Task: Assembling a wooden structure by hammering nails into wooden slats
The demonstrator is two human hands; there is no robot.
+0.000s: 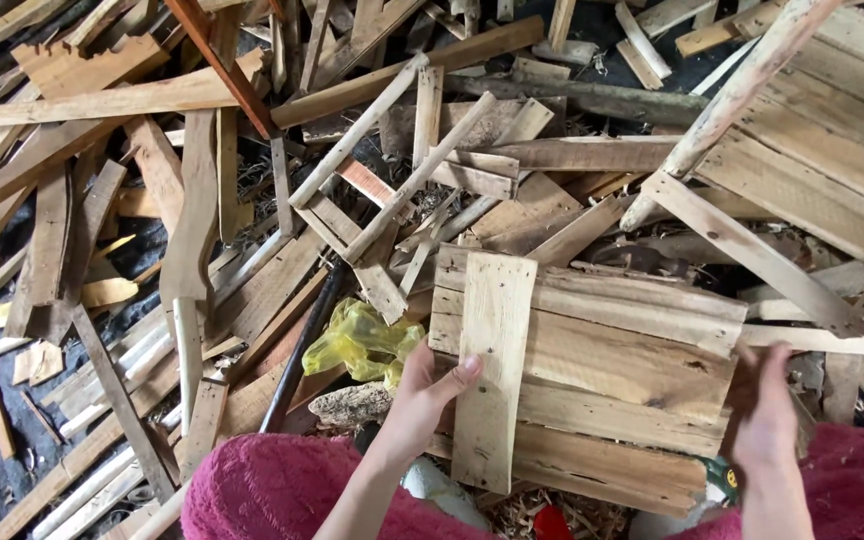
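Head view, looking down onto a heap of scrap wood – no bare ground except a dark patch at the far left edge.

Far left: loose slats and split boards lie crossed over one another, with pale round sticks low down near the lower left corner of the heap. A dark pipe or rod runs diagonally up from the bottom, and just right of it I see a crumpled yellow plastic bag wedged among the wood. Above that, a small ladder-like frame of thin strips rests tilted on the pile.

Left hand: comes up from a pink fuzzy sleeve, thumb pressed on the face of a short upright plank, fingers hidden behind its left edge – it pinches the plank. The plank stands in front of a pallet section of horizontal boards, touching or just over it; I cannot tell which.

Right hand: at the pallet section's right edge, fingers curled toward it and blurred; whether it grips the edge I cannot tell.

Upper right: a larger panel of boards with a pale round pole lying across it.
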